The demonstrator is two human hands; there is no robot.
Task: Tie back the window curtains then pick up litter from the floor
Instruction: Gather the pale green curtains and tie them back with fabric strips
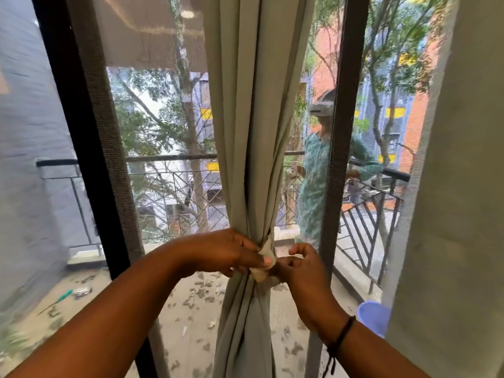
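A grey-green curtain (253,132) hangs in front of the window, gathered into a narrow bunch at waist height. A pale cream tie-back strip (263,264) wraps that bunch. My left hand (226,251) pinches the strip from the left, thumb pressed on the fabric. On the right side of the bunch, my right hand (298,267) grips the strip's other end with curled fingers. A second, lighter curtain (458,186) hangs loose at the far right. Scattered scraps of litter (199,293) show on the floor beyond the screen.
A black window frame (81,148) and a dark mesh post (341,148) flank the gathered curtain. A person in a patterned green top (313,186) stands outside by the balcony railing (365,214). A lilac bucket (373,316) sits low right. A green-handled tool (61,297) lies low left.
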